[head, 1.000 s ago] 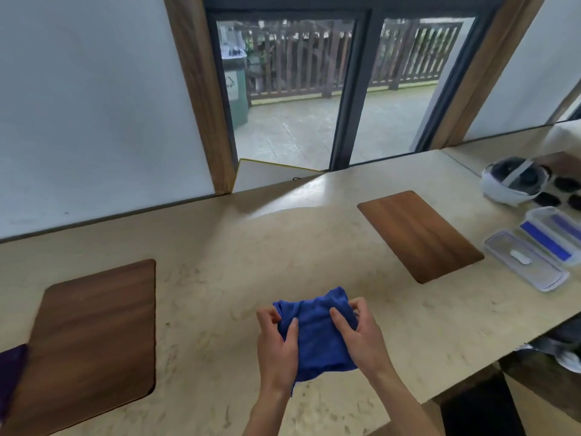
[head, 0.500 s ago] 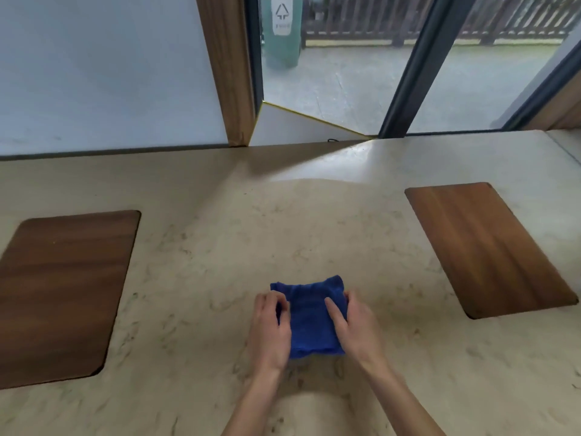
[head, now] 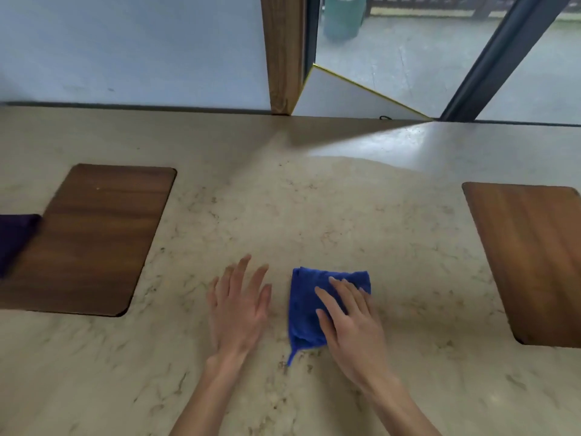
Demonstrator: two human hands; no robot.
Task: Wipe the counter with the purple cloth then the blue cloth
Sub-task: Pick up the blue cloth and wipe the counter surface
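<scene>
A folded blue cloth [head: 309, 302] lies flat on the beige marbled counter [head: 314, 209], near its front middle. My right hand [head: 352, 319] rests palm down on the cloth's right half, fingers spread over it. My left hand [head: 240, 305] is off the cloth, just to its left, flat above the counter with fingers apart and nothing in it. A dark purple cloth [head: 14, 237] shows at the far left edge, partly cut off by the frame, overlapping the left wooden board.
Two brown wooden boards lie on the counter: the left board [head: 91, 237] and the right board [head: 531, 262]. A pale wall [head: 132, 48] and a wooden post [head: 283, 55] rise behind the counter, with a glass door to the right.
My left hand has let go of the blue cloth and moved off to its left. My right hand now presses the cloth alone. My view has tilted down and left.
</scene>
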